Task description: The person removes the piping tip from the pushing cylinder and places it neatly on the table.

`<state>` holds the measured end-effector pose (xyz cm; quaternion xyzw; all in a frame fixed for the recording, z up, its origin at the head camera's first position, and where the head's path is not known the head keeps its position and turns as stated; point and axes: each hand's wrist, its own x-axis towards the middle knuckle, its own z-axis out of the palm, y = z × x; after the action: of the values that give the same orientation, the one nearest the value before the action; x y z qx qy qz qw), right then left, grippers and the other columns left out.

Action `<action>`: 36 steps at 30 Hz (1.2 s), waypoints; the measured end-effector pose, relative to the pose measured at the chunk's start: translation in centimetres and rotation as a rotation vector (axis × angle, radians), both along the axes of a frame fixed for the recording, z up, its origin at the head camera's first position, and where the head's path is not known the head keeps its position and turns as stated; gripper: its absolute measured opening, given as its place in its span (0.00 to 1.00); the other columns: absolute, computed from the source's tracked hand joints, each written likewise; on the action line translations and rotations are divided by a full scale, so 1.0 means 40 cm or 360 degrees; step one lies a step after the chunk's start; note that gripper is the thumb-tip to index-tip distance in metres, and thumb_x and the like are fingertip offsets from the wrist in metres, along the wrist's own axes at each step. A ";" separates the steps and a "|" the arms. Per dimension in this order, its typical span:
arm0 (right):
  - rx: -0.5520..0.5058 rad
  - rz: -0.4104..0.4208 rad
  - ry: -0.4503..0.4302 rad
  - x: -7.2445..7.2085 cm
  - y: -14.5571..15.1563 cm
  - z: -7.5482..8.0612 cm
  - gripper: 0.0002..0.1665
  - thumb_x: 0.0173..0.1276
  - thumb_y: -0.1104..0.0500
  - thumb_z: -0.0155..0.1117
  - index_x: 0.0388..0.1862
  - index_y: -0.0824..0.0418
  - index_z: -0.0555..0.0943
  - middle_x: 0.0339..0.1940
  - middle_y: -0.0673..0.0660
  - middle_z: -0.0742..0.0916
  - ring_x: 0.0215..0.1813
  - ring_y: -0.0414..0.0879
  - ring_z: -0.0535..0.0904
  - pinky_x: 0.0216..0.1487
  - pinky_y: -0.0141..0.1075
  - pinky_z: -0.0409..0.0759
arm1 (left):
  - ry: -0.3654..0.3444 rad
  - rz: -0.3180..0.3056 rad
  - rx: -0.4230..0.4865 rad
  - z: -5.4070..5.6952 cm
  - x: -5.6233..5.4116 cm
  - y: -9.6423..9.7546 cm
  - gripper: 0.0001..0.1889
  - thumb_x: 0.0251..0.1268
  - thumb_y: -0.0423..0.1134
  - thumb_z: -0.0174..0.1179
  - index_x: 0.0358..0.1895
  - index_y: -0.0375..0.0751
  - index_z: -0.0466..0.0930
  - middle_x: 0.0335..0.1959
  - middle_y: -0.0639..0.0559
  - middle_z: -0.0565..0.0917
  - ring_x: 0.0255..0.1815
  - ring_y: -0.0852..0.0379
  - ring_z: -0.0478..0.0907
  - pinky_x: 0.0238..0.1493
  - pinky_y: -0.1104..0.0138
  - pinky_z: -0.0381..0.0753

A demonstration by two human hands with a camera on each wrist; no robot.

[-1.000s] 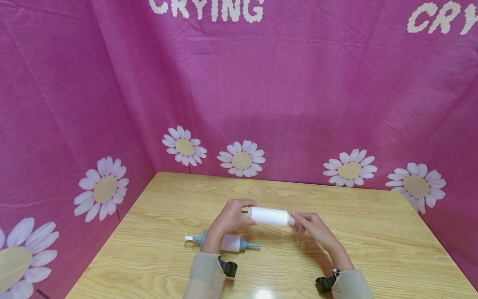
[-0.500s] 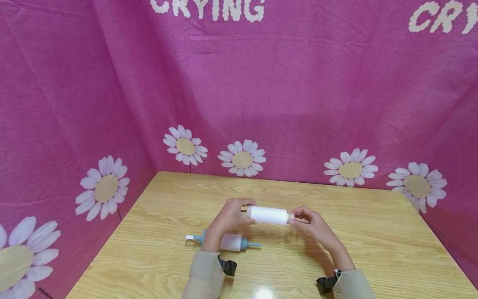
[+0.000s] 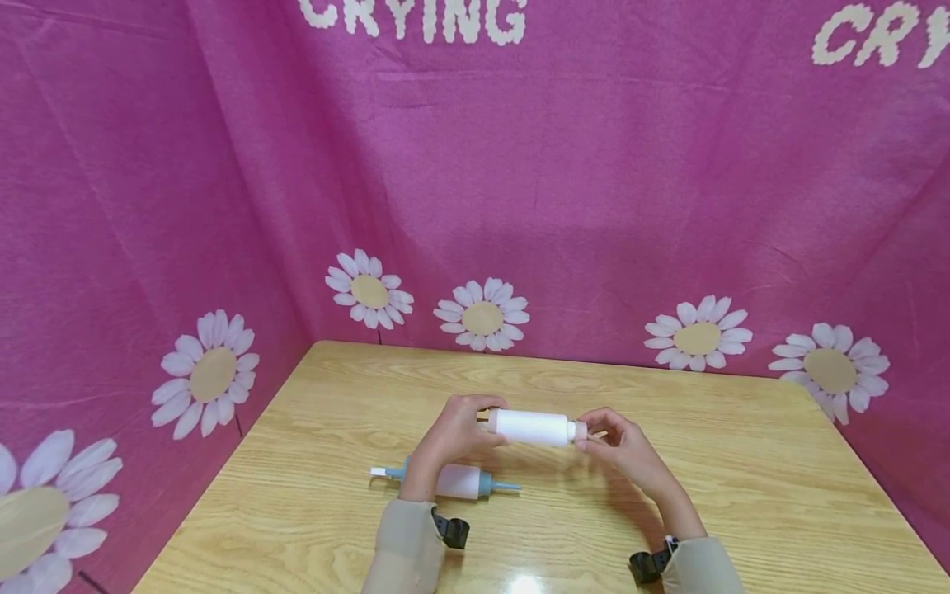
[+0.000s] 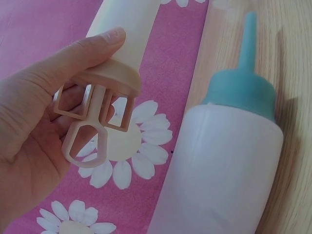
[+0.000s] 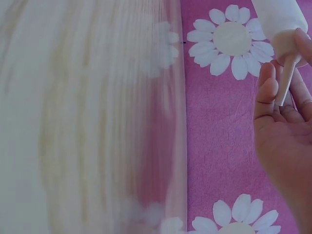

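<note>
Before the pink curtain, over the wooden table, a white tube is held (nearly level): the left hand grips its handled end, the right hand pinches the beige nozzle. I'd keep nozzle and tube aligned, left hand steady.

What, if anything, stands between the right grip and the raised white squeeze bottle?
Nothing visible does. The right grip holds the beige nozzle cap at one end of the white squeeze bottle, and the left grip holds the opposite end. The teal-capped bottle lies on the table, outside this path.
</note>
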<state>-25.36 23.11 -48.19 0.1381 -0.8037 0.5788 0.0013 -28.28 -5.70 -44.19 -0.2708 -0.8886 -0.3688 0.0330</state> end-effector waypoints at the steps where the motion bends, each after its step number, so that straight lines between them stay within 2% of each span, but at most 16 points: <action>1: 0.0004 -0.0006 0.0009 0.000 0.002 -0.001 0.20 0.65 0.61 0.68 0.53 0.67 0.76 0.44 0.50 0.83 0.44 0.38 0.79 0.43 0.29 0.79 | -0.0009 0.0007 0.0000 0.000 0.000 0.000 0.19 0.48 0.39 0.77 0.46 0.48 0.84 0.43 0.52 0.87 0.37 0.60 0.76 0.41 0.70 0.79; 5: 0.0017 -0.0043 0.0019 0.000 0.011 -0.006 0.20 0.65 0.60 0.68 0.52 0.66 0.77 0.42 0.44 0.83 0.44 0.35 0.78 0.43 0.29 0.79 | -0.0025 0.0014 -0.0012 0.000 -0.003 -0.001 0.19 0.48 0.40 0.76 0.46 0.48 0.84 0.43 0.52 0.87 0.38 0.59 0.77 0.41 0.68 0.79; 9: 0.0001 -0.0074 0.0009 0.001 0.022 -0.008 0.20 0.65 0.59 0.69 0.53 0.66 0.77 0.41 0.43 0.83 0.44 0.35 0.78 0.43 0.29 0.80 | -0.0042 0.0014 -0.0031 -0.003 -0.007 -0.001 0.18 0.48 0.40 0.76 0.45 0.48 0.84 0.40 0.53 0.87 0.37 0.59 0.76 0.40 0.68 0.79; 17: -0.0024 -0.0077 0.0000 0.001 0.030 -0.010 0.21 0.66 0.59 0.68 0.54 0.66 0.76 0.41 0.42 0.82 0.44 0.34 0.79 0.46 0.28 0.80 | -0.0033 -0.0031 -0.0131 -0.009 -0.018 0.001 0.17 0.48 0.37 0.76 0.44 0.44 0.85 0.39 0.52 0.87 0.36 0.59 0.76 0.39 0.70 0.77; 23: -0.0010 -0.0072 0.0016 0.001 0.030 -0.011 0.20 0.66 0.59 0.67 0.54 0.66 0.77 0.42 0.42 0.83 0.45 0.33 0.78 0.47 0.27 0.79 | -0.0097 -0.0035 -0.0184 -0.021 -0.023 0.003 0.17 0.46 0.38 0.77 0.42 0.44 0.85 0.38 0.52 0.87 0.37 0.56 0.77 0.40 0.70 0.77; 28: -0.0005 -0.0061 0.0023 0.000 0.030 -0.011 0.21 0.66 0.59 0.68 0.54 0.66 0.77 0.42 0.41 0.83 0.43 0.34 0.79 0.44 0.28 0.80 | -0.0137 -0.0019 -0.0229 -0.034 -0.025 0.003 0.16 0.46 0.39 0.77 0.41 0.44 0.85 0.37 0.52 0.86 0.35 0.59 0.74 0.38 0.71 0.75; 36: -0.0006 -0.0053 -0.0019 0.002 0.030 -0.011 0.21 0.66 0.58 0.68 0.55 0.65 0.77 0.45 0.45 0.83 0.43 0.35 0.80 0.45 0.28 0.81 | -0.0188 -0.0015 -0.0247 -0.045 -0.029 0.004 0.18 0.46 0.40 0.77 0.43 0.42 0.85 0.38 0.50 0.86 0.35 0.58 0.73 0.38 0.69 0.74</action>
<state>-25.26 24.32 -48.62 0.1211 -0.8048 0.5810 0.0064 -29.43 -5.52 -45.98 -0.2545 -0.9135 -0.3144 -0.0422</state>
